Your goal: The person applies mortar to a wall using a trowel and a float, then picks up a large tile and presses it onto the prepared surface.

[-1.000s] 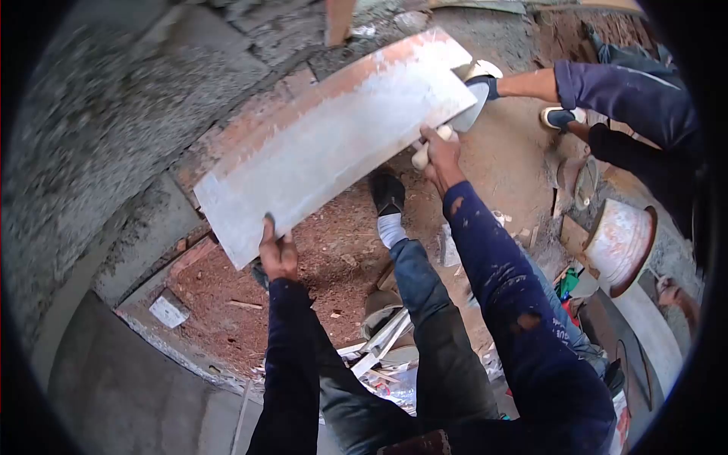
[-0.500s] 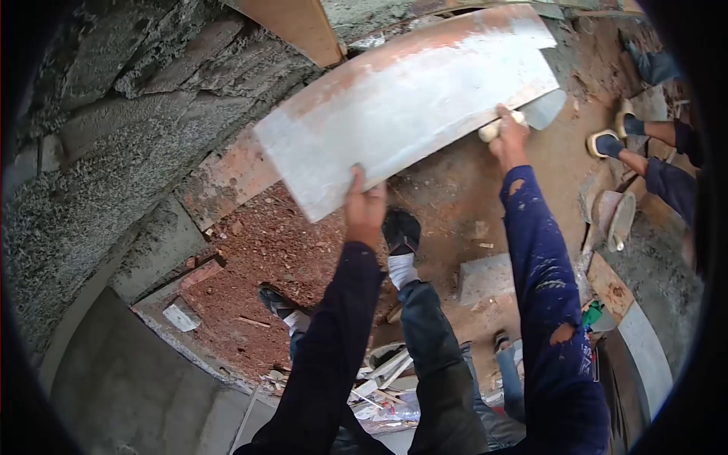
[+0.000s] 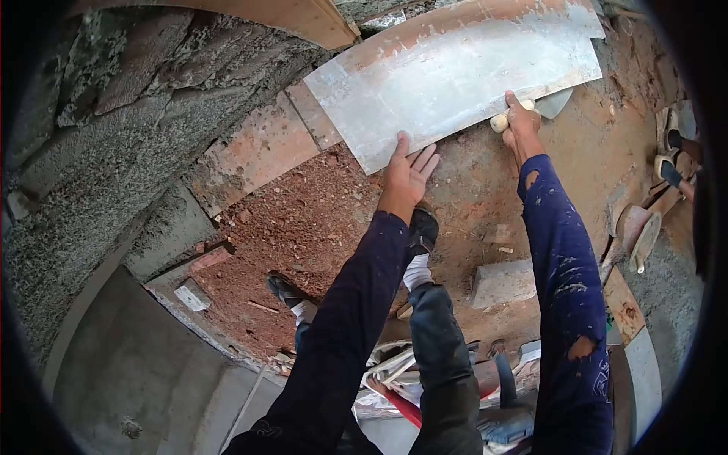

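A pale grey board (image 3: 455, 76) with a curved, reddish-stained far edge lies in front of me along the rough wall base. My left hand (image 3: 407, 174) is at its near edge, palm up and fingers spread; the thumb overlaps the board. Farther right, my right hand (image 3: 523, 125) is closed around the pale handle of a trowel (image 3: 556, 103), whose grey blade partly disappears under the board. The right thumb reaches onto the board's near edge. Left of the board, stained flat panels (image 3: 254, 155) run along the wall.
Rough wet-looking mortar (image 3: 174, 144) covers the wall at left. Reddish rubble (image 3: 296, 220) lies around my feet. A pale block (image 3: 504, 283) and a round pan (image 3: 644, 241) sit to the right. Another person's feet (image 3: 667, 167) show at far right, and a red sleeve (image 3: 402, 406) below.
The board now sits farther right in view, against the wall-side panels. My left hand has loosened from its edge and spread its fingers. A red-sleeved arm has appeared below.
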Available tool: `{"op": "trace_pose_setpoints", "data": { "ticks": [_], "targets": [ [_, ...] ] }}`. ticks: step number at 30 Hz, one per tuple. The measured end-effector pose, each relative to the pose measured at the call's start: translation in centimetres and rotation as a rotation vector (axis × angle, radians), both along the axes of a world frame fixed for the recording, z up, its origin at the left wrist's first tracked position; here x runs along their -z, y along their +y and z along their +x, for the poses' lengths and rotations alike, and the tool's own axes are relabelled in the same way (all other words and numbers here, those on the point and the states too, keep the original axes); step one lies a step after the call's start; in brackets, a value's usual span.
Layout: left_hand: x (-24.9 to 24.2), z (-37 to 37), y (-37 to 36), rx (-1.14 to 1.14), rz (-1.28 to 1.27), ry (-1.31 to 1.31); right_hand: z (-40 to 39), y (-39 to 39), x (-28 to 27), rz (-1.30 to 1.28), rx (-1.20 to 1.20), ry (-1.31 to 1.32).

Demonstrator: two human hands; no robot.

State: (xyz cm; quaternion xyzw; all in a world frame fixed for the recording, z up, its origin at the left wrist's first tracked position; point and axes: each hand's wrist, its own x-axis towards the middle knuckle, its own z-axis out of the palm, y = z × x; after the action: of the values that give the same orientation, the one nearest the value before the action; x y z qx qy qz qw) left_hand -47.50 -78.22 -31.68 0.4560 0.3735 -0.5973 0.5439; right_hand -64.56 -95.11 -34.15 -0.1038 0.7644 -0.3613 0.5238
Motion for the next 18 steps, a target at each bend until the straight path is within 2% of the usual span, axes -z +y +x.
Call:
{"op": "trace_pose_setpoints", "data": {
  "ticks": [2,6,9,12,14,15,18],
  "targets": [
    [-0.3,0.5,0.4,0.010,0.011,-0.050,0.1,0.2,0.1,0.026,-0.046,0.080],
    [-0.4,0.2,0.6,-0.016,0.035,-0.151,-0.8,0.2,0.6,-0.029,-0.075,0.053],
    [-0.6,-0.6,0.2,-0.038,0.004,-0.033,0.1,-0.3,-0.5,0.009,0.025,0.104],
    [-0.5,-0.6,-1.1,-0.088,0.042,-0.046,0.1,-0.9,-0.1,0.074,0.126,0.050],
    [-0.2,-1.0,-0.3,-0.107,0.052,-0.031,-2.1,0.3,3.6,-0.110,0.004,-0.189],
    [0.3,-1.1,0.5,-0.101,-0.006,0.015,-2.6,0.5,2.7,-0.098,0.028,-0.126],
    [0.7,-0.6,0.2,-0.021,0.106,-0.191,-0.5,2.0,0.2,-0.061,0.030,0.104]
  ]
}}
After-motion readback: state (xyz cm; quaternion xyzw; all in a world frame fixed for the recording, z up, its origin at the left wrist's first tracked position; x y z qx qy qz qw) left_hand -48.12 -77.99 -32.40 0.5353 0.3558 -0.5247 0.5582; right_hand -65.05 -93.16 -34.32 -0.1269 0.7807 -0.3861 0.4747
